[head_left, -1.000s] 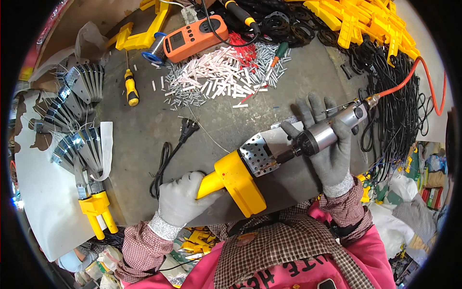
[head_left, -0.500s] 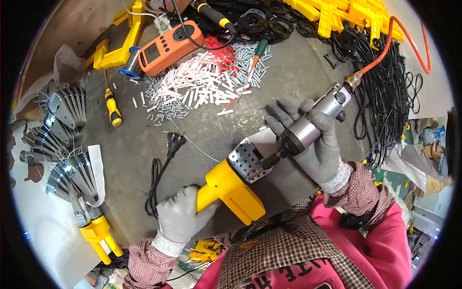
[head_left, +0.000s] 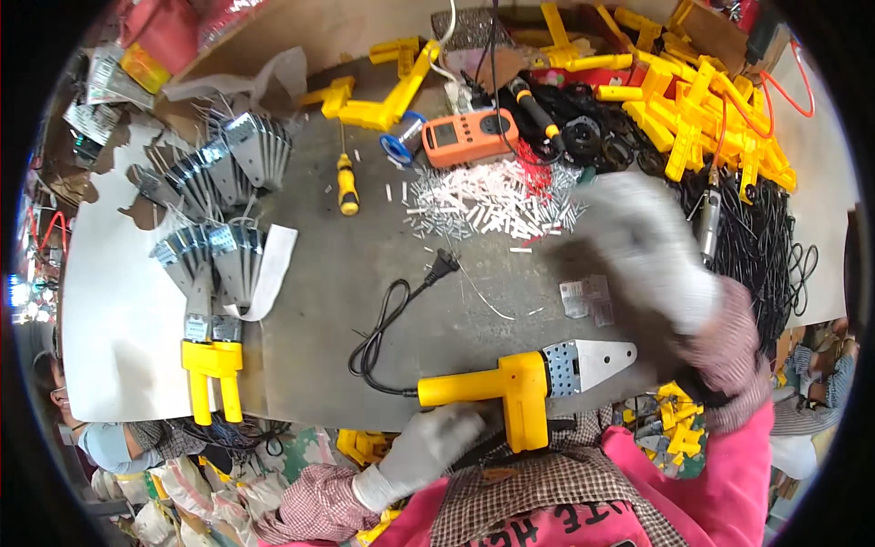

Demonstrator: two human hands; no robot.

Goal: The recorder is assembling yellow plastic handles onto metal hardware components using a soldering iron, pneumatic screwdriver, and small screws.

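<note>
A yellow-handled heating tool point(head_left: 523, 401) with a perforated metal guard and a flat pointed metal plate lies along the table's near edge. Its black cord and plug point(head_left: 443, 264) curl away to the left. My left hand point(head_left: 436, 445), gloved in grey, is just below the yellow handle with its fingers stretched out, holding nothing visible. My right hand point(head_left: 638, 237) is smeared by motion at the right end of the screw pile point(head_left: 424, 214), so its fingers cannot be made out. A bit of a green handle point(head_left: 588, 173) shows beside it. The pneumatic screwdriver point(head_left: 710, 223) hangs at the right.
White sleeves point(head_left: 492, 196), an orange meter point(head_left: 469, 137), a solder spool point(head_left: 403, 139) and a yellow screwdriver point(head_left: 346, 187) occupy the far table. Metal plate assemblies point(head_left: 219, 246) stack at left. Yellow housings point(head_left: 693, 109) and black cords point(head_left: 752, 246) crowd the right. Small labels point(head_left: 585, 299) lie mid-table.
The pneumatic screwdriver has left my right hand, which has moved up toward the screws. The heating tool now lies on the table, out of my left hand. The view has shifted.
</note>
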